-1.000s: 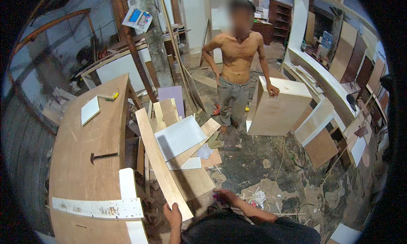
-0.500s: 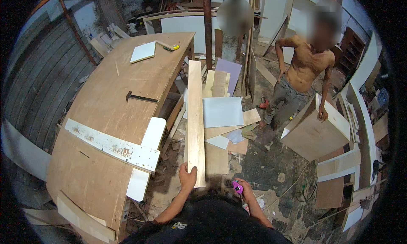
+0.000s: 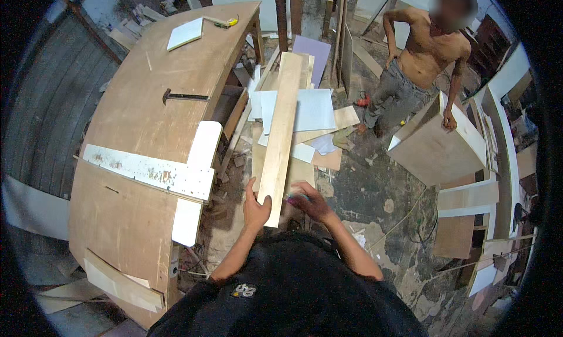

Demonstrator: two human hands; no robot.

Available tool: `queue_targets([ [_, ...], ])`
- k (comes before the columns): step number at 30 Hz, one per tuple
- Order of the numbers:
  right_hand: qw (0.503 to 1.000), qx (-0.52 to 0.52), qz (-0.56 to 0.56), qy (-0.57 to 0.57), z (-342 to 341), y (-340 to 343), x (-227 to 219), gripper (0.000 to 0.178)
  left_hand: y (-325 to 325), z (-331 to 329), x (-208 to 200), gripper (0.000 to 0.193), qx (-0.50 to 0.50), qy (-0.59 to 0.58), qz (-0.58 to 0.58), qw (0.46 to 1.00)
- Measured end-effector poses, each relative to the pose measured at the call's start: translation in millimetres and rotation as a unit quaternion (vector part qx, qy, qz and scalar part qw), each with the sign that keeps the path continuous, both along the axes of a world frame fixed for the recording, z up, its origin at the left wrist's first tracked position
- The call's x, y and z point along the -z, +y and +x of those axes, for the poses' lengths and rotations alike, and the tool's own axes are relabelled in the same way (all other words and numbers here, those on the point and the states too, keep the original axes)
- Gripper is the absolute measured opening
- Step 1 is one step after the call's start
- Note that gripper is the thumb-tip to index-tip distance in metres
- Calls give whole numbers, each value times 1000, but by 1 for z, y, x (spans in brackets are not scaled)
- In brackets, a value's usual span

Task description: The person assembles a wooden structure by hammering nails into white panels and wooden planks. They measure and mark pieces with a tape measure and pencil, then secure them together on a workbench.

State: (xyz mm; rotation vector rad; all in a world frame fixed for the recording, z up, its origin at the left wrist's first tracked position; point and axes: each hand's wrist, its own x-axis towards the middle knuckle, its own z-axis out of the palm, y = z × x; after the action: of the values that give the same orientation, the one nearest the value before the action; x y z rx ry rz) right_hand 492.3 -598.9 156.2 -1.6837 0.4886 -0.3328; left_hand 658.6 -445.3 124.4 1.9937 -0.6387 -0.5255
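A long pale wooden plank (image 3: 280, 132) slants away from me in the middle of the view. My left hand (image 3: 255, 211) grips its near end from the left, thumb on the top face and fingers at the edge. Just right of the plank's near end, my right hand (image 3: 311, 203) is closed round a small purple tape measure (image 3: 291, 200). Fingers cover most of the tape measure, and motion smears it. Whether it touches the plank I cannot tell.
On my left stands a large plywood worktable (image 3: 129, 126) with a hammer (image 3: 185, 96), a white board (image 3: 185, 34) and a yellow tape measure (image 3: 233, 22). Board offcuts (image 3: 314, 109) lie on the floor ahead. A co-worker (image 3: 425, 55) rests a hand on a wooden box (image 3: 437, 143).
My right hand has brought the purple tape measure up and left to the plank's near end. The plank's far end has swung right. The view has tipped downward.
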Motion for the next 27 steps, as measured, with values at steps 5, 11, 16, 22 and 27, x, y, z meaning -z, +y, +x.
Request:
queue_targets([
  [5,988,-69,-47,127,90,-14,-45,52,1,-10,-33,85,23,12,53,998],
  [11,979,-107,-149,94,119,-15,-64,52,-2,9,-43,57,-10,-127,-76,989],
  [16,983,-94,-150,47,137,-11,-67,49,5,24,-49,58,-53,-167,-57,983],
  [22,971,-117,-210,6,122,-31,-70,40,5,28,-63,57,-123,-121,-100,980],
  [27,962,-146,-227,40,93,-75,-73,41,11,42,-80,56,-148,-38,-192,969],
])
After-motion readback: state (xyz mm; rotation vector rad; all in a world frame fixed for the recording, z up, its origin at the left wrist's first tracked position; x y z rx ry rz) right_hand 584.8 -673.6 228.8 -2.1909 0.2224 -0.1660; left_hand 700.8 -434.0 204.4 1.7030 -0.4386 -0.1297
